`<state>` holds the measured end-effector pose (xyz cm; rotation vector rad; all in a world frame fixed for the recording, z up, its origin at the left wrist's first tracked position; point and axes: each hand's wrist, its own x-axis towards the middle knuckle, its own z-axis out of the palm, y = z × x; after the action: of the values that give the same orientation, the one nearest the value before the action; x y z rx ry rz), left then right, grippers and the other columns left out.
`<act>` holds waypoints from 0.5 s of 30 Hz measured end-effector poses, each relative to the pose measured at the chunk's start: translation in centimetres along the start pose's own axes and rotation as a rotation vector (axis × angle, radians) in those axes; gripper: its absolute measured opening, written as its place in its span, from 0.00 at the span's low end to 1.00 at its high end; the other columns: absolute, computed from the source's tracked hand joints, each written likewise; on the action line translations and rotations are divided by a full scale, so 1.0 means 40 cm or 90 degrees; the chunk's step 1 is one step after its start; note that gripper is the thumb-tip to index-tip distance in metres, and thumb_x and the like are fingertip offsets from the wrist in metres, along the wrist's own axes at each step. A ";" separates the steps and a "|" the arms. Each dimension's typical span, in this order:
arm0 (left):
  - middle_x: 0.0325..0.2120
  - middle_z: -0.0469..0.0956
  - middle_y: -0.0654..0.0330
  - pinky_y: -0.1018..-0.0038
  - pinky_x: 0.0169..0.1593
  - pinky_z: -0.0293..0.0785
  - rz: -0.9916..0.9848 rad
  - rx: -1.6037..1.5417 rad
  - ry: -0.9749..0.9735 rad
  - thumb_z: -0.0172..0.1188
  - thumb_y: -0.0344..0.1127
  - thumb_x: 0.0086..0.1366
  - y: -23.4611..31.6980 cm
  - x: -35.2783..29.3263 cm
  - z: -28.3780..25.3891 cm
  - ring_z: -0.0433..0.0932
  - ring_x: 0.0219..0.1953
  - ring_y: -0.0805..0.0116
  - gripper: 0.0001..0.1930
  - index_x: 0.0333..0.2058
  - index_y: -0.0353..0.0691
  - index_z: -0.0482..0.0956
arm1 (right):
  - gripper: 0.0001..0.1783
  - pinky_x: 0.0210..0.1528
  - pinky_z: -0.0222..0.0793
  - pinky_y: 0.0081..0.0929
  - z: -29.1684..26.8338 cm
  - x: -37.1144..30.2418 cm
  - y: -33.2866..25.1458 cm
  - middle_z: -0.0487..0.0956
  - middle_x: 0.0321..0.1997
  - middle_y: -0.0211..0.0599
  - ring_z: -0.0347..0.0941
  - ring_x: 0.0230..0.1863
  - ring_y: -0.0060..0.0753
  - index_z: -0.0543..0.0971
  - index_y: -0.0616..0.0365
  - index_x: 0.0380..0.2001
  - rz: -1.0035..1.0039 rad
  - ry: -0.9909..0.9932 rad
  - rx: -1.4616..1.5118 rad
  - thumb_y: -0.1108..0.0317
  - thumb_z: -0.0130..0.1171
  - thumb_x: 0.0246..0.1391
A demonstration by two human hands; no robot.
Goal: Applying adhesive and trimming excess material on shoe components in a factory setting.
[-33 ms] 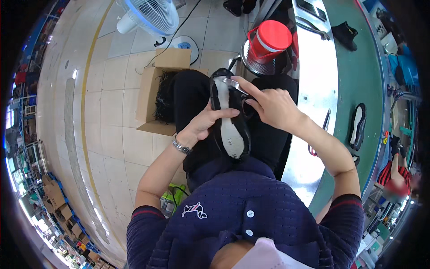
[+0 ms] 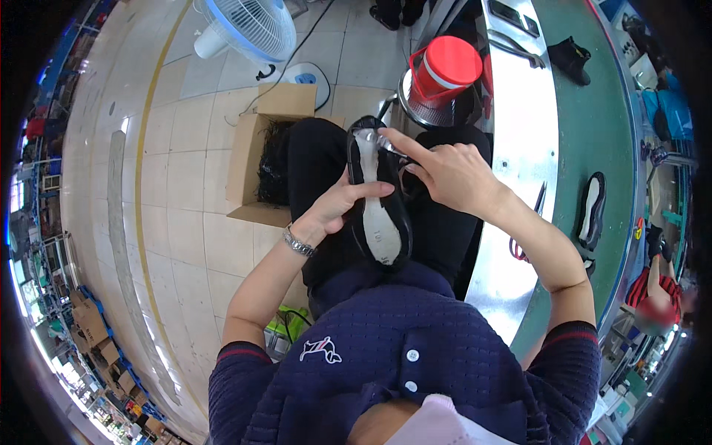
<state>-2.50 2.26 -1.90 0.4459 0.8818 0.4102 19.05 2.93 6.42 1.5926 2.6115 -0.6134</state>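
Sole side up, a black shoe upper (image 2: 383, 230) with a pale insole board lies lengthwise over my lap. Its toe end points away from me. My left hand (image 2: 343, 200) grips it round the middle from the left, thumb across the pale board. In my right hand (image 2: 454, 172) are scissors (image 2: 387, 144), their metal blades at the far end of the upper near its folded black edge. My right index finger stretches along the blades. The scissor handles are mostly hidden under that hand.
An open cardboard box (image 2: 245, 185) with black scraps stands left of my knees. Ahead are a fan (image 2: 252, 30) and a red lidded bucket (image 2: 449, 63) on a metal stool. On my right, a metal ledge (image 2: 525, 126) borders a green bench with another shoe upper (image 2: 591, 210).
The scissor blades have turned slightly at the far end of the shoe upper. The upper's near end has tilted a little. My left hand keeps its hold.
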 end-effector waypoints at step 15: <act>0.67 0.48 0.47 0.59 0.67 0.54 0.553 0.480 0.027 0.78 0.32 0.43 -0.025 -0.065 0.032 0.55 0.67 0.56 0.69 0.70 0.49 0.28 | 0.34 0.32 0.73 0.28 0.019 -0.207 0.041 0.81 0.29 0.41 0.79 0.26 0.29 0.61 0.55 0.66 0.312 0.358 0.455 0.66 0.60 0.58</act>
<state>-2.79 -0.19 -0.04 1.5414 0.8319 0.8775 24.29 -3.72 7.03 2.8509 2.2266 -1.2995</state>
